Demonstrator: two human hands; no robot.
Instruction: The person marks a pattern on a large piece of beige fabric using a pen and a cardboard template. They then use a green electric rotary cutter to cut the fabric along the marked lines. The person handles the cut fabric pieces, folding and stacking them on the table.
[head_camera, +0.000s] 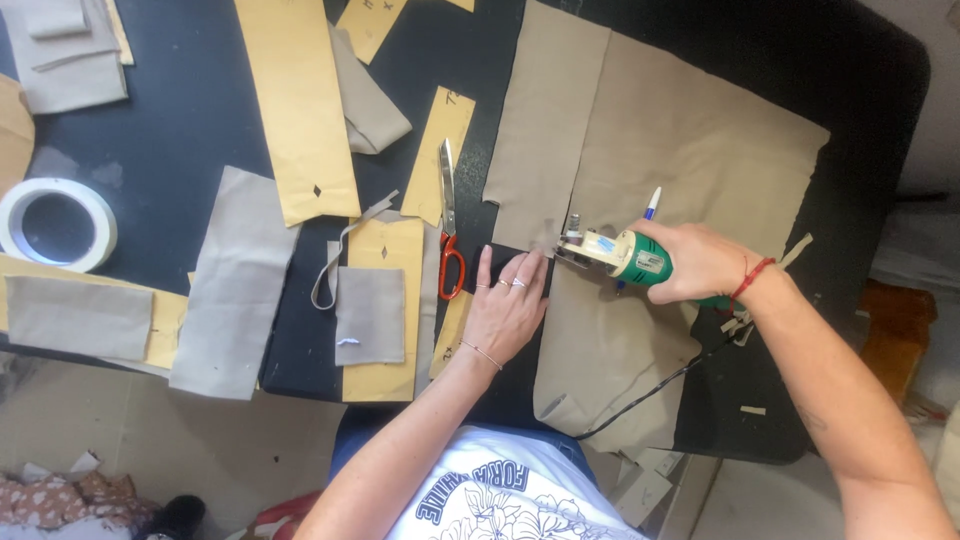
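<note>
My right hand (700, 262) grips a green and white electric rotary cutter (622, 254), together with a blue and white pen (650, 207) that sticks up behind it. The cutter's blade end rests at the edge of a large beige fabric piece (690, 150) spread over a dark table (190, 110). My left hand (508, 303) lies flat, fingers spread, on the dark surface just left of the blade, touching the fabric edge. A black cord (655, 388) trails from the cutter toward me.
Orange-handled scissors (449, 225) lie left of my left hand. Tan paper pattern pieces (298, 100) and grey fabric pieces (232, 280) cover the left half. A roll of white tape (55, 223) sits at the far left edge. Fabric scraps lie on the floor.
</note>
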